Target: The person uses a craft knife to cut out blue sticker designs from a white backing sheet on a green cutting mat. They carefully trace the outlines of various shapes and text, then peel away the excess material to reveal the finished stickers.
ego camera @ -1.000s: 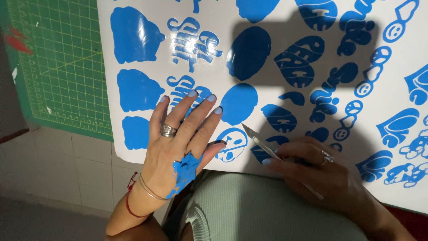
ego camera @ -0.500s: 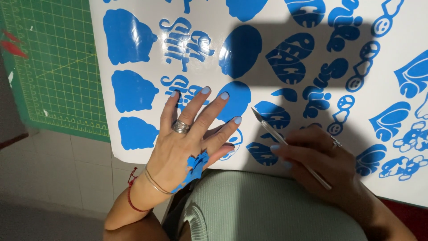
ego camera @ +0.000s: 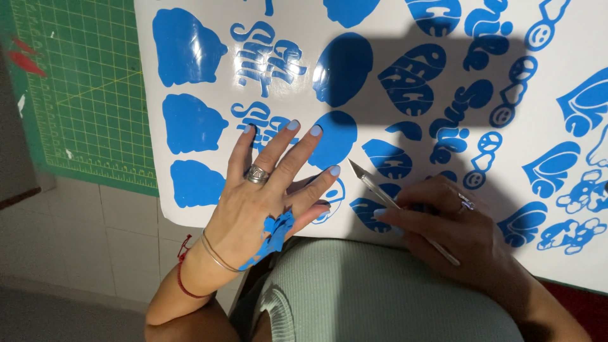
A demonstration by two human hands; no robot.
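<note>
So the big vinyl sheet [ego camera: 380,209] takes up most of the view, with its near edge hanging over the lap. The cutting mat [ego camera: 82,95] sits to the left, tucked partly under the sheet's left edge. The left hand [ego camera: 266,202] lies flat on the sheet's lower left part, fingers spread, with a scrap of weeded vinyl [ego camera: 273,235] stuck on its back near the wrist. The right hand [ego camera: 449,228] rests just right of it, holding a craft knife [ego camera: 396,206] whose tip points up-left toward the left hand's fingertips.

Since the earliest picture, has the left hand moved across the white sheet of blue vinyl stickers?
Yes. The left hand has slid towards the sheet's top; its fingertips now reach the round blue sticker they sat below.
</note>
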